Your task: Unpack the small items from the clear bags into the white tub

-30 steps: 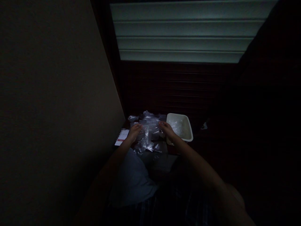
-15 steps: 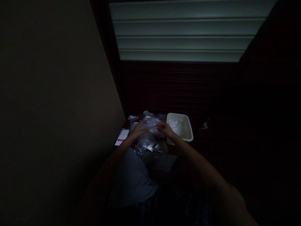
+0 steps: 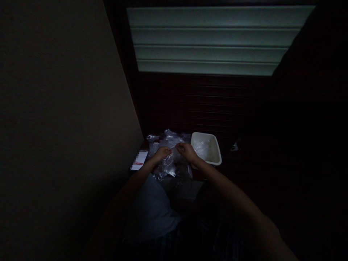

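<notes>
In the dim head view, my left hand (image 3: 162,153) is closed in a pinch over a pile of crumpled clear plastic bags (image 3: 170,136). Facing it across a small gap, my right hand (image 3: 186,150) pinches too, fingertips pointing left. A thin clear plastic bag (image 3: 174,149) appears to stretch between both sets of fingertips, though its outline is hard to make out in the dark. Close by on the right stands a pale plastic basin (image 3: 219,156) with clear plastic inside it.
A white card or phone screen with a red band (image 3: 139,161) lies left of the pile, partly blurred out. A plain wall (image 3: 76,108) rises on the left. Behind are dark slats and a pale slatted panel (image 3: 212,54). A small whitish scrap (image 3: 234,146) shows right of the basin.
My left hand's spread fingers and thumb have closed into a pinch. The right hand has shifted slightly left, bringing the fingertips closer together. The view has tilted a little.
</notes>
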The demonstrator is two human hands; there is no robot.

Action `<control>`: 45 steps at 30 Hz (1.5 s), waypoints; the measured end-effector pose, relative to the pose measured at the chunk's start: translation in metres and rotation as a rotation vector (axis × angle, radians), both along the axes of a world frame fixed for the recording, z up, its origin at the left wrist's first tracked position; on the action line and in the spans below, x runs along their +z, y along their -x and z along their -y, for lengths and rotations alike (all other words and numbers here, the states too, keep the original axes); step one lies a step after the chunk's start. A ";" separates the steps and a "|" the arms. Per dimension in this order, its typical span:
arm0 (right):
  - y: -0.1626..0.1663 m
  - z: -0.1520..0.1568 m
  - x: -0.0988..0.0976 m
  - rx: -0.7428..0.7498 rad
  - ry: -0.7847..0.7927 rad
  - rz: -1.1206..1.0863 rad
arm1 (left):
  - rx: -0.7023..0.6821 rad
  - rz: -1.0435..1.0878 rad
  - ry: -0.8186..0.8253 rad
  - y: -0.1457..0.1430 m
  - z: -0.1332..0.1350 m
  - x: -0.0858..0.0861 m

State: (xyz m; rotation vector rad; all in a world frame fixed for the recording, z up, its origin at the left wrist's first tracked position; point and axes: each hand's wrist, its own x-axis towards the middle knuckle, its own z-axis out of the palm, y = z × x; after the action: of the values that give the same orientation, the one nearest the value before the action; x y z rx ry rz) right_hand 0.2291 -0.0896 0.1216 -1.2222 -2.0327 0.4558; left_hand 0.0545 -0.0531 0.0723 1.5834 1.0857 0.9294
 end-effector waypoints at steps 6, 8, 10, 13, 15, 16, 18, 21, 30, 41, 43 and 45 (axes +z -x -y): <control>0.012 0.021 0.003 0.035 -0.230 0.215 | 0.141 0.105 -0.022 -0.002 0.005 0.004; 0.013 0.027 0.000 0.049 -0.288 0.270 | 0.207 0.154 0.005 -0.002 0.007 0.004; 0.013 0.031 -0.005 0.059 -0.339 0.320 | 0.259 0.184 0.065 -0.002 0.010 0.004; 0.011 0.033 -0.012 0.068 -0.403 0.374 | 0.272 0.263 0.175 -0.004 0.015 0.007; 0.009 0.033 -0.016 0.076 -0.427 0.394 | 0.259 0.331 0.223 -0.006 0.018 0.010; 0.009 0.033 -0.017 0.078 -0.433 0.402 | 0.254 0.352 0.231 -0.007 0.019 0.011; 0.008 0.034 -0.019 0.078 -0.441 0.418 | 0.251 0.369 0.231 -0.009 0.021 0.013; 0.010 0.035 -0.021 0.073 -0.450 0.444 | 0.227 0.429 0.237 -0.012 0.022 0.012; 0.008 0.040 -0.026 0.074 -0.422 0.523 | 0.140 0.711 0.458 -0.011 0.023 0.019; 0.005 0.044 -0.021 0.064 -0.390 0.456 | 0.172 0.434 0.216 -0.012 0.030 0.015; 0.005 0.040 -0.015 -0.019 -0.378 0.342 | 0.186 0.334 0.190 -0.008 0.029 0.015; 0.006 0.033 -0.010 -0.108 -0.346 0.225 | 0.161 0.270 0.172 -0.005 0.029 0.015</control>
State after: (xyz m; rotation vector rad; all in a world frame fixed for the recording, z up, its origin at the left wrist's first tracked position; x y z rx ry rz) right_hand 0.2234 -0.1225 0.1116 -1.1993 -2.1069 -0.0897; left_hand 0.0592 -0.0817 0.0869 1.2044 1.0801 1.0922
